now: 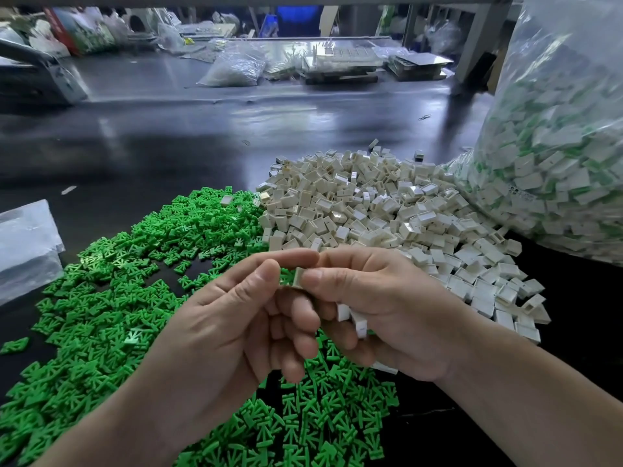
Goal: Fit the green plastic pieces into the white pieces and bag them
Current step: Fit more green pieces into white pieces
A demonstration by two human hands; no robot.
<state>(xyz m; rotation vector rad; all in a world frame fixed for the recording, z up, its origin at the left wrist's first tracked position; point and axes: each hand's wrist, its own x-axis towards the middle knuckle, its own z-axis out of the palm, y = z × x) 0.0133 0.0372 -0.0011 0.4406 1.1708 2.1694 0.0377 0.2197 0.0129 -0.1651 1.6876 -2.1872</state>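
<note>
Two heaps are kept within reach on the dark table (168, 136), green pieces (118, 281) at left and white pieces (371, 203) at right, so that each hand is fed from its own side. One white piece (298, 277) is pinched by the right hand (381, 308) and a green piece (286, 279) by the left hand (236, 318), the two being pressed together. In the right palm spare white pieces (354, 320) are cupped, apparently to save reaching. Mated parts are collected in the clear bag (556, 163) at far right.

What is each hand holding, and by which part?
The right hand pinches a white piece by its right end, with spare white pieces in its palm. The left hand pinches a green piece against it; where exactly is hidden.
</note>
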